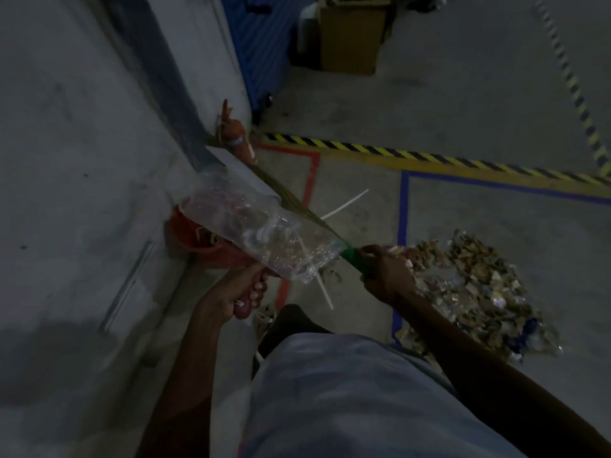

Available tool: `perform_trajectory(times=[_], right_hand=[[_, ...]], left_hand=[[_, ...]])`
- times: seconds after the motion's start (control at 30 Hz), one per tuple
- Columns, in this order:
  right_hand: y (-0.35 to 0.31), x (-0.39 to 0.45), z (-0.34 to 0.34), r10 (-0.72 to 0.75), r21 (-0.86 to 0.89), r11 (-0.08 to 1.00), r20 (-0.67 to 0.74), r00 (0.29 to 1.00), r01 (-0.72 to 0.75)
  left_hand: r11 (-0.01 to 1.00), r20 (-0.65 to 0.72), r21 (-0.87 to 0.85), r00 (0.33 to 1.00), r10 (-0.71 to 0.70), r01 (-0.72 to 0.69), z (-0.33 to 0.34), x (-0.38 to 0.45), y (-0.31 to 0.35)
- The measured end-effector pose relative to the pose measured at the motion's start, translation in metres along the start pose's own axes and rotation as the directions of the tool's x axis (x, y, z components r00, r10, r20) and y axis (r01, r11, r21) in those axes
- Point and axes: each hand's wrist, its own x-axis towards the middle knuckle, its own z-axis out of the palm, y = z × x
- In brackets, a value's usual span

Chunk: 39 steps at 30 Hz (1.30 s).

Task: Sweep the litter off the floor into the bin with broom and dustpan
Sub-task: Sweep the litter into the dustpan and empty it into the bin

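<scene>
- The grass broom point(297, 201) is gripped at its green binding by the right hand point(386, 276), its long axis running up-left toward the wall.
- An orange dustpan point(198, 239), under a clear plastic bag point(258, 236), is held by the left hand point(241, 295), fingers curled around its handle.
- The litter pile point(479, 292) lies on the floor just right of the right hand, the nearer one.

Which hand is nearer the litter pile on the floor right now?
Right. The right hand, gripping the broom, is at the litter pile's near edge. The left hand, gripping the dustpan handle, is well off, toward the wall.
</scene>
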Motion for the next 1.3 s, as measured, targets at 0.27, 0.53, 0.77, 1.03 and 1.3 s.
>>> perform_trajectory(times=[0.27, 0.53, 0.77, 1.03, 1.3], right_hand=[[-0.106, 0.117, 0.02, -0.027, -0.037, 0.999, 0.151, 0.988, 0.033], [-0.238, 0.259, 0.065, 0.146, -0.041, 0.989, 0.175, 0.974, -0.141], [-0.284, 0.32, 0.101, 0.333, -0.094, 0.942, 0.166, 0.928, -0.321], [-0.285, 0.342, 0.096, 0.356, -0.096, 0.932, 0.078, 0.931, -0.349], [-0.273, 0.33, 0.083, 0.33, -0.059, 0.941, -0.054, 0.942, -0.333]], left_hand=[[0.99, -0.056, -0.139, 0.998, -0.016, 0.008, -0.122, 0.056, 0.021], [0.977, 0.014, -0.13, 0.985, -0.172, 0.172, -0.28, 0.15, 0.066], [0.924, 0.138, -0.03, 0.917, -0.375, 0.382, -0.357, 0.249, 0.079], [0.902, 0.1, -0.073, 0.902, -0.419, 0.427, -0.383, 0.318, 0.084], [0.899, 0.038, -0.19, 0.918, -0.394, 0.394, -0.391, 0.338, 0.073]])
